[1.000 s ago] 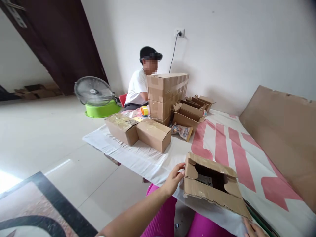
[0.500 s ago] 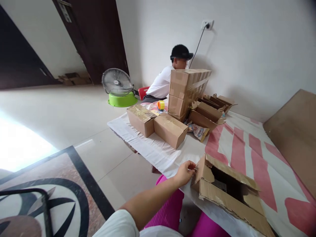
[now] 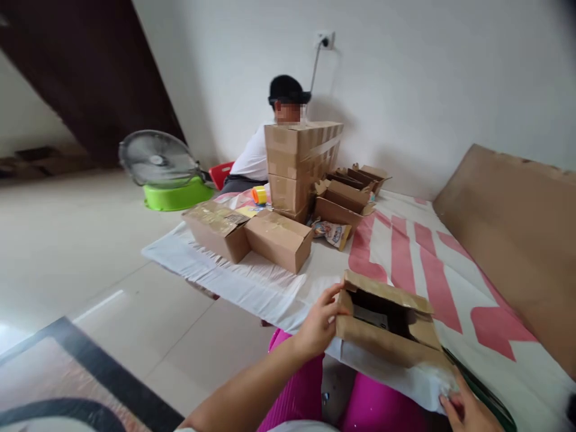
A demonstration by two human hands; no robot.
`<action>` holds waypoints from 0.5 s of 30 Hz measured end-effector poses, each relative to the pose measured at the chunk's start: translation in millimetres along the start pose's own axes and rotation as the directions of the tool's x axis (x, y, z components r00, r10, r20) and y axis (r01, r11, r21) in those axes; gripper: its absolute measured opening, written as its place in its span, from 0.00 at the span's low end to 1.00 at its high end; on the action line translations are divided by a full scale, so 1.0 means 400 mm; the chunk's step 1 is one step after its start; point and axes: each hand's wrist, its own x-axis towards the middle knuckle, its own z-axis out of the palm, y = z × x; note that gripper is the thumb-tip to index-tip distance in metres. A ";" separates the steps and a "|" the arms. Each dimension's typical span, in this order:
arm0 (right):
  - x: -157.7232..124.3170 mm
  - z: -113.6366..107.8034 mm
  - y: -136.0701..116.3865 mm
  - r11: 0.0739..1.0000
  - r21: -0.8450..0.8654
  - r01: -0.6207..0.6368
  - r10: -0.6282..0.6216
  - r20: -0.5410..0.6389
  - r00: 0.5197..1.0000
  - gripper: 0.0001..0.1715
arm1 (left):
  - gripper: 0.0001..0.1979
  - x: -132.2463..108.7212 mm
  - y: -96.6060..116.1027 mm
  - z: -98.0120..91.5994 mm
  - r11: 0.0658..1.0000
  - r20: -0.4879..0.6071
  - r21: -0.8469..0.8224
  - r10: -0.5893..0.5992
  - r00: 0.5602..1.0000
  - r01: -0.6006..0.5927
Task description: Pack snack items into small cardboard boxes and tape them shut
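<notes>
An open cardboard box (image 3: 382, 345) lies at the front edge of the cloth-covered table, right before my knees. Its long flaps stand partly raised, and a small pale printed patch shows in the dark inside. My left hand (image 3: 318, 324) grips the box's left end, fingers and thumb curled against the cardboard. Low at the right, my right hand (image 3: 470, 408) is closed near the box's front right corner, its fingertips pinched together. Something whitish and blurred is by those fingertips; I cannot tell whether it is tape or cloth.
Two taped boxes (image 3: 276, 240) lie left of a tall box stack (image 3: 299, 159). Behind it sits a person (image 3: 252, 156) in a black cap. A snack bag (image 3: 332, 233) lies beside open boxes (image 3: 342, 201). Yellow tape (image 3: 260, 195), a fan (image 3: 157, 159) and a cardboard sheet (image 3: 508, 240) are around.
The view has swung to the right. My right hand has come into sight at the box's right end. My left hand has gone from pinching at the box's left edge to gripping that end.
</notes>
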 end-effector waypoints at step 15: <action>-0.023 -0.048 -0.135 0.999 0.001 0.034 -0.032 -0.299 0.954 0.16 | 0.23 -0.002 -0.099 -0.043 0.877 -0.210 -0.396 -0.374 0.903 0.272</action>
